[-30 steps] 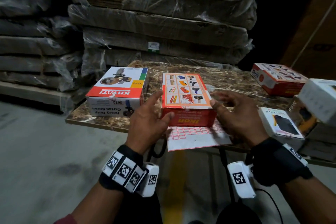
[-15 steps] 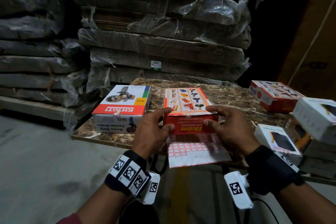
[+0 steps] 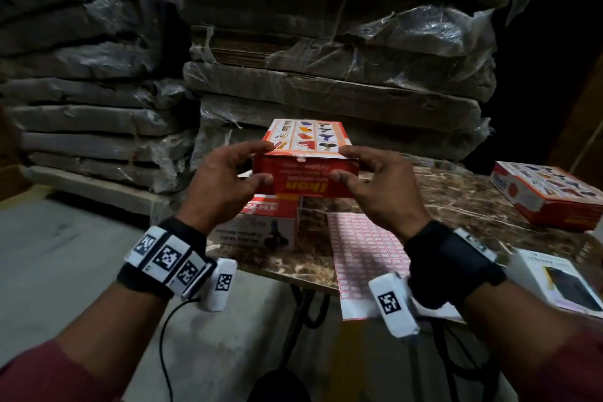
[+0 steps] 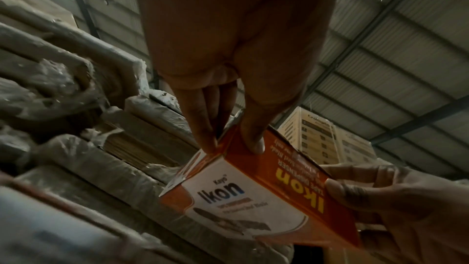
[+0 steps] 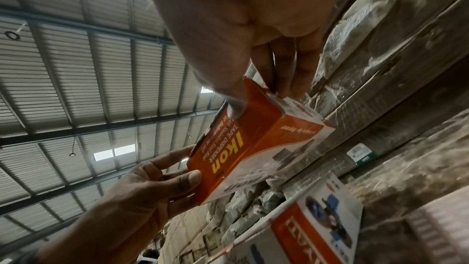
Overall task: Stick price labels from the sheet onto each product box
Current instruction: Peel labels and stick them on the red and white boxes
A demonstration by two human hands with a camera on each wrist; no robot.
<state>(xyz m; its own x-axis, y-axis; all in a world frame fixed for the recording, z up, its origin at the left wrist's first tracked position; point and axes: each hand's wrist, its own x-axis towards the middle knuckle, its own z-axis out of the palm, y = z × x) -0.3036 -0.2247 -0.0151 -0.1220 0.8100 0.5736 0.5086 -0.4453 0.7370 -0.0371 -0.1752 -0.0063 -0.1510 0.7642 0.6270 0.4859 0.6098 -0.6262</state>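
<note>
Orange cardboard box marked "Ikon", held off the marble table between both hands. The left hand grips the box's left end — fingers on the picture-printed top, thumb on the orange front face; the right hand grips the right end the same way. The wrist views confirm this: left thumb and fingers pinch one corner, the right thumb and fingers the other. The box is tilted, its front face turned toward the person. It hangs above a white-and-red box that stands on the table's left part.

The label sheet, a pink grid, lies flat on the table below the right wrist, its near edge overhanging the table. A second orange box lies well apart at the right, and a white box sits near the right forearm.

Judged step: inspecting or repositioning the box before labelling. To do it well, choose a flat, uncluttered face, then set the box down close to the sheet — this would free one hand to peel a label. No label can be seen on the box from these views.
</note>
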